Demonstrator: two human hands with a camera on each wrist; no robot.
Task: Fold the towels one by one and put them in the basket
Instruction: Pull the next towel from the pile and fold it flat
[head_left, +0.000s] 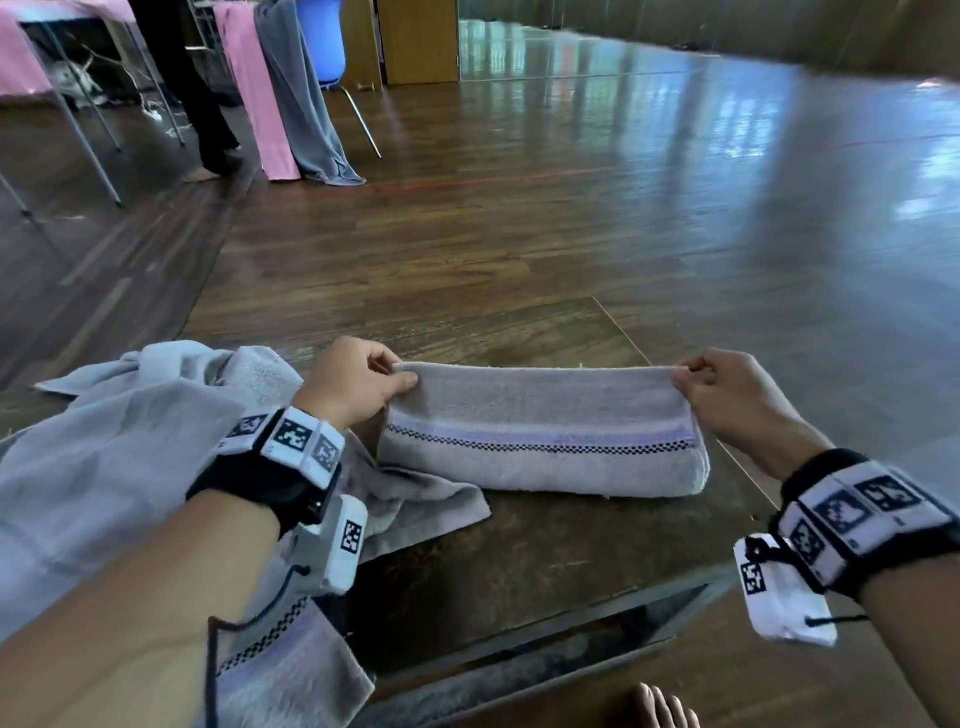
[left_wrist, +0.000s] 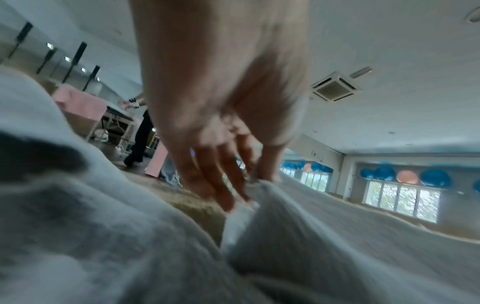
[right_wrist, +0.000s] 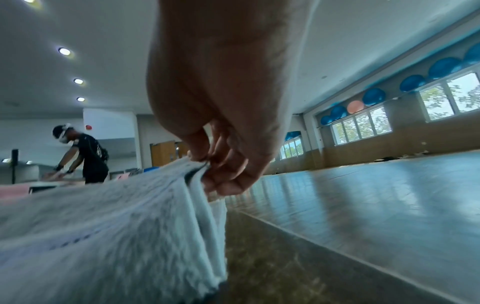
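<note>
A grey towel (head_left: 540, 447) with a lilac band and a checked stripe lies folded into a long strip on the dark wooden table (head_left: 545, 561). My left hand (head_left: 363, 384) pinches its far left corner, thumb on top. My right hand (head_left: 727, 395) pinches the far right corner, where the layers bunch between thumb and fingers (right_wrist: 226, 174). In the left wrist view my left hand's fingertips (left_wrist: 249, 181) grip the towel's edge (left_wrist: 337, 236). A dark basket (head_left: 524, 665) sits below the table's near edge, with a grey towel in it.
A heap of unfolded grey towels (head_left: 130, 441) covers the table's left side and hangs under my left arm. My bare foot (head_left: 665, 706) shows at the bottom. Far left stand a person (right_wrist: 85, 156), tables, and a chair draped with pink and grey cloths (head_left: 280, 93).
</note>
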